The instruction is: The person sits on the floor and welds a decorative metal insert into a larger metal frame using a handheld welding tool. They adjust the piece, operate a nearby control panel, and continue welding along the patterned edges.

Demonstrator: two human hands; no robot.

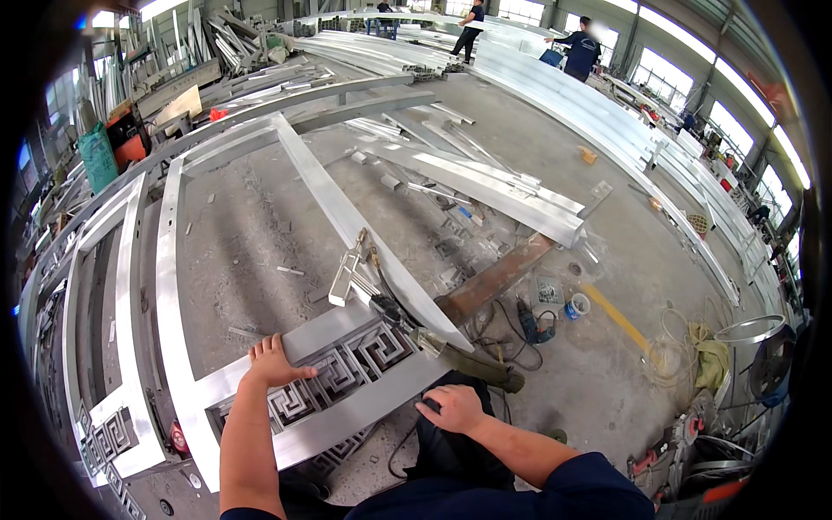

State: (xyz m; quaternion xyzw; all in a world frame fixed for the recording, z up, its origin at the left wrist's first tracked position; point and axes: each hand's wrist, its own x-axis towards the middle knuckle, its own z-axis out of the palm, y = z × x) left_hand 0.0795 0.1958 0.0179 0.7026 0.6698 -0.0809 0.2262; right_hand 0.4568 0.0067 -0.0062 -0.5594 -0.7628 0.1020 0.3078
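My left hand point(279, 364) lies with fingers stretched over the upper bar of a silvery metal frame point(329, 334), its thumb reaching toward the Greek-key lattice panel point(334, 377) set between two bars. My right hand point(455, 407) is by my knee, its fingers curled round something small and dark that I cannot make out. At the frame's right corner lie a clamp-like metal tool point(351, 276) and a dark tool point(394, 310). An olive-green rounded thing point(481, 368), its kind unclear, sticks out beside them.
A second frame point(130, 295) with a lattice panel lies left. Right of my frame are a rusty steel beam point(494, 282), a corded drill point(533, 322), a small tub point(577, 305) and loose cables. Long profiles point(494, 191) lie farther off. Two people point(582, 52) stand in the background.
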